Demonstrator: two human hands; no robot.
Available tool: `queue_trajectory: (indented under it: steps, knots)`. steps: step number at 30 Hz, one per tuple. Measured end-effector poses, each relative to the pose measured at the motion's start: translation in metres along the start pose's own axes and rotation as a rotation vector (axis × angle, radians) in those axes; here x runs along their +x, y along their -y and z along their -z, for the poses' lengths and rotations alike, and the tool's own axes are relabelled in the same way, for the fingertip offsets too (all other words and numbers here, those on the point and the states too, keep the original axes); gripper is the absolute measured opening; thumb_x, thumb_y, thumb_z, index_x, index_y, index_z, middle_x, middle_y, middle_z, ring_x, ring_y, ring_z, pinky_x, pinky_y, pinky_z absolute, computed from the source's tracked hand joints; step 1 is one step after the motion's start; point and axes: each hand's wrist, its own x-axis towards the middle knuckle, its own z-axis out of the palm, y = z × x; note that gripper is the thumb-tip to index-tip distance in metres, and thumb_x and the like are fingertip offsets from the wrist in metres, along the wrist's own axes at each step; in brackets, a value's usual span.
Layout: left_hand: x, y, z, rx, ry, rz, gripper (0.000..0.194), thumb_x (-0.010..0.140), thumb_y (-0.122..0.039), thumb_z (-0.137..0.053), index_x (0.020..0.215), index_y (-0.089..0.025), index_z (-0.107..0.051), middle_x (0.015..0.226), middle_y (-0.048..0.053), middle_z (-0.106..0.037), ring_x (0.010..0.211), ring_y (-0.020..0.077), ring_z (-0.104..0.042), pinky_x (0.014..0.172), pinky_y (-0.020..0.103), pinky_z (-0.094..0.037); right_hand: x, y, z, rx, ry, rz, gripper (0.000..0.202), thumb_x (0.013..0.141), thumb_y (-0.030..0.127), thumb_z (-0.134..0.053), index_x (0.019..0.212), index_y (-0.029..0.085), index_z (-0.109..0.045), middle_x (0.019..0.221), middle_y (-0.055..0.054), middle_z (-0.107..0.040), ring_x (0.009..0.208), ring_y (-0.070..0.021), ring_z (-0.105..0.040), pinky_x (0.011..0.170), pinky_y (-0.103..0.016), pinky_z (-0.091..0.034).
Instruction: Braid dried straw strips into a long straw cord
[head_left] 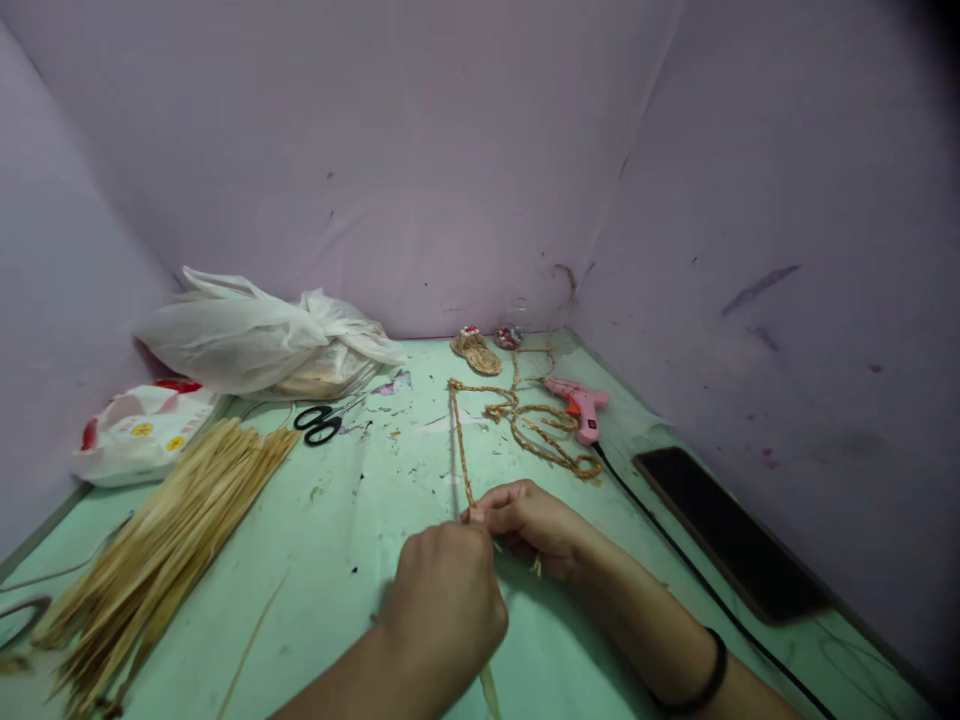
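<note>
A thin braided straw cord (460,440) runs from the far middle of the table toward me, and its near end goes into my fingers. My right hand (538,525) pinches the cord between thumb and fingers, with short straw ends poking out below. Right beside it, my left hand (448,605) is closed in a fist, its back toward me; a pale straw strand (489,692) comes out beneath it. What its fingers grip is mostly hidden, but it appears to be the cord's loose strands. Farther off, the braid continues in loose loops (544,445).
On the left lie a bundle of dry straw (176,550), black-handled scissors (321,425), a white plastic bag (255,340) and a tissue pack (146,430). A pink glue gun (583,402), its black cable (675,555) and a phone (731,535) lie right. A small woven sandal (477,353) sits behind.
</note>
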Motion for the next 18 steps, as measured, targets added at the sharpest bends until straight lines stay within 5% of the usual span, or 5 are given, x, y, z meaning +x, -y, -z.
queue_trajectory:
  steps: [4,8,10,13,18]
  knots:
    - [-0.004,-0.003,-0.005,-0.026,0.034,-0.034,0.02,0.066,-0.02,-0.048,0.074,-0.013,-0.064,0.061,0.01,-0.058,0.061,0.0187,-0.054,0.059,0.027,-0.034,0.002,-0.002,0.005,-0.003,0.026,0.032,0.02,0.051,0.027,-0.069,0.06,0.011,-0.061,0.041,0.005,-0.048,0.034,-0.0024,-0.028,0.036,-0.02,-0.013]
    - [0.015,0.005,0.019,-0.242,0.051,-0.002,0.024,0.069,-0.032,-0.048,0.062,-0.013,-0.061,0.053,0.005,-0.055,0.05,0.0141,-0.05,0.05,0.024,-0.033,-0.004,0.003,0.009,-0.064,0.098,0.082,0.022,0.054,0.031,-0.068,0.056,0.011,-0.06,0.038,0.006,-0.045,0.032,-0.0016,-0.023,0.036,-0.02,-0.011]
    - [0.025,0.01,0.03,-0.53,0.018,0.182,0.029,0.07,-0.028,-0.047,0.092,-0.013,-0.059,0.056,0.001,-0.055,0.041,0.0103,-0.046,0.044,0.022,-0.032,-0.006,0.005,0.011,-0.089,0.135,0.106,0.023,0.055,0.032,-0.068,0.055,0.011,-0.06,0.037,0.006,-0.044,0.032,-0.0012,-0.023,0.036,-0.02,-0.011]
    - [0.033,0.013,0.031,-0.942,0.262,0.36,0.044,0.067,-0.019,-0.05,0.11,-0.011,-0.046,0.055,0.0,-0.054,0.036,0.0096,-0.045,0.036,0.02,-0.032,-0.004,0.004,0.011,-0.027,0.155,0.131,0.022,0.051,0.028,-0.071,0.055,0.01,-0.06,0.045,0.004,-0.052,0.037,-0.0021,-0.036,0.039,-0.017,-0.022]
    - [0.033,0.016,0.015,-1.233,0.492,0.385,0.014,0.063,-0.012,-0.055,0.076,-0.008,-0.051,0.063,0.006,-0.057,0.042,0.0086,-0.052,0.039,0.019,-0.041,-0.002,0.001,0.009,0.067,0.205,0.154,0.024,0.048,0.025,-0.074,0.062,0.01,-0.062,0.05,0.001,-0.058,0.048,-0.0068,-0.05,0.051,-0.019,-0.036]
